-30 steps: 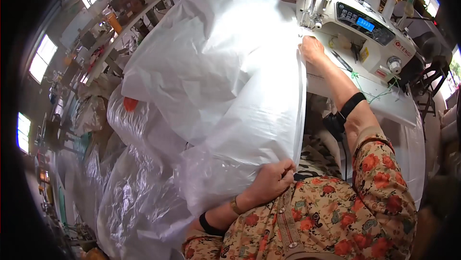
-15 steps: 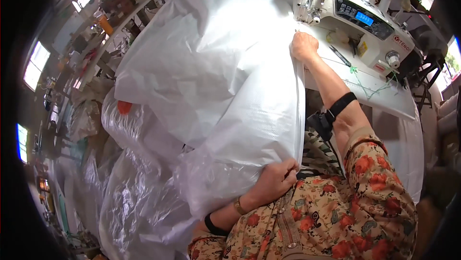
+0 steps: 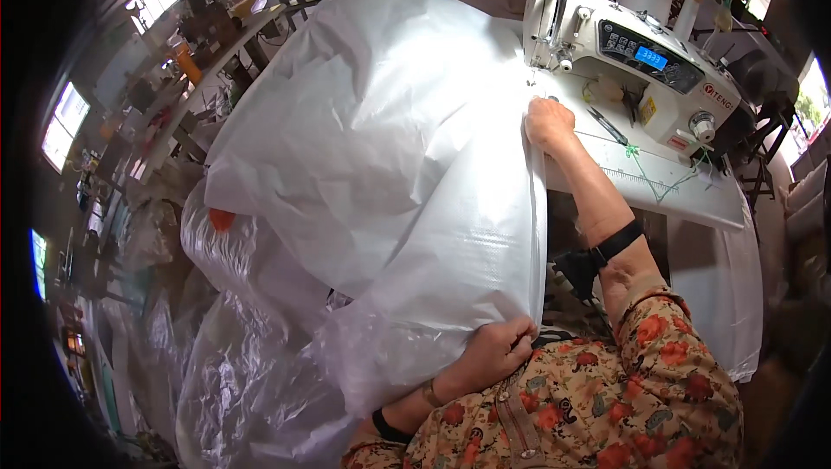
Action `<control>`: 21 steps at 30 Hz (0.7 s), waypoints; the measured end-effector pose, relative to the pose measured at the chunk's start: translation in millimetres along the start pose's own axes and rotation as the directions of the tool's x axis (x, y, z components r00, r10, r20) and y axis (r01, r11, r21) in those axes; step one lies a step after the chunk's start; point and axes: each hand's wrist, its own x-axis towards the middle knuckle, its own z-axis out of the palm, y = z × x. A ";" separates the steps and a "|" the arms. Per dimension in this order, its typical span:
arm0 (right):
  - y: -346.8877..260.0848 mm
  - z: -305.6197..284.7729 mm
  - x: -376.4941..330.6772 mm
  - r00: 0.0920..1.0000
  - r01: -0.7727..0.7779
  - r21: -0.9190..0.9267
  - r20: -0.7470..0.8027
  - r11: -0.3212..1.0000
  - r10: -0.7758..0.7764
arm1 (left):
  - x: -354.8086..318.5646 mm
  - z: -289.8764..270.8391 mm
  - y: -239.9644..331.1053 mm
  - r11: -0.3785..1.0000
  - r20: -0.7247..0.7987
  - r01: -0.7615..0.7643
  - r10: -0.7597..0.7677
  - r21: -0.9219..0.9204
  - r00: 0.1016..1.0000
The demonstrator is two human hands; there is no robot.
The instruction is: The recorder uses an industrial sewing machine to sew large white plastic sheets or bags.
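Note:
A large white woven plastic sheet (image 3: 372, 149) spreads over the sewing table and hangs toward my lap. Its right edge runs almost straight between my two hands. Close below the needle area of the white sewing machine (image 3: 636, 58), my right hand (image 3: 550, 125) is closed on that edge. Down at my waist, my left hand (image 3: 500, 352) grips the near end of the same edge, fingers curled over it. Thin clear plastic film (image 3: 363, 352) shows beside my left wrist and trails down to the left. The sheet under the machine's foot is washed out by bright light.
Dark thread snips (image 3: 608, 125) lie on the machine bed, right of my right hand. Green thread (image 3: 636, 157) tangles near the table's front edge. Thread cones (image 3: 686, 15) stand behind the machine. Crumpled clear plastic (image 3: 251, 382) heaps at the left, with an orange-red patch (image 3: 222, 220) beside the sheet.
The whole view has shifted slightly, so the machine, sheet and hands appear lower. Both hands keep their grip on the sheet's edge; little else differs.

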 end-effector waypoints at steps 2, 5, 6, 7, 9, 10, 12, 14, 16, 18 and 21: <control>-0.8 2.0 5.7 0.999 0.013 -0.003 -0.047 1.000 -0.014 | 0.3 0.5 0.2 1.000 -0.005 -0.009 0.009 0.002 1.000; -3.4 1.8 13.5 0.999 0.043 -0.048 -0.026 0.998 -0.044 | 0.5 0.5 2.4 0.999 -0.030 -0.043 0.043 0.019 0.999; -4.4 1.2 15.4 0.998 0.059 -0.070 -0.012 0.996 -0.060 | 0.7 0.3 3.3 0.999 -0.029 -0.037 0.038 0.024 0.999; -5.9 0.9 15.7 0.998 0.056 -0.059 -0.012 0.997 -0.057 | 0.8 0.4 4.7 0.999 -0.037 -0.038 0.039 0.027 0.999; -8.1 -0.8 14.2 0.998 0.054 -0.047 -0.031 0.997 -0.055 | 1.0 -0.3 7.2 0.999 -0.035 -0.026 0.027 0.022 0.999; -8.5 -1.7 10.6 0.998 0.050 -0.050 -0.038 0.998 -0.052 | 0.6 -1.0 8.5 1.000 -0.027 -0.014 0.014 0.014 1.000; -9.4 -5.0 0.8 0.999 0.032 -0.070 -0.041 0.997 -0.035 | 1.1 -2.3 10.1 1.000 -0.021 -0.004 0.004 0.002 1.000; -7.5 -9.2 -15.3 0.997 0.068 -0.082 0.029 0.994 -0.066 | 1.8 -3.3 10.7 1.000 -0.018 -0.010 0.010 -0.010 1.000; -7.3 -12.8 -33.9 0.995 0.086 -0.082 0.060 0.993 -0.081 | 2.5 -3.8 10.3 1.000 -0.017 -0.005 0.005 -0.009 1.000; -7.4 -13.6 -53.8 0.995 0.094 -0.067 0.028 0.993 -0.092 | 3.3 -3.9 9.0 1.000 -0.011 0.000 0.000 -0.009 1.000; -9.9 -10.6 -76.8 0.995 0.089 -0.093 -0.035 0.992 -0.092 | 3.9 -4.8 5.8 1.000 0.005 0.012 -0.012 0.001 1.000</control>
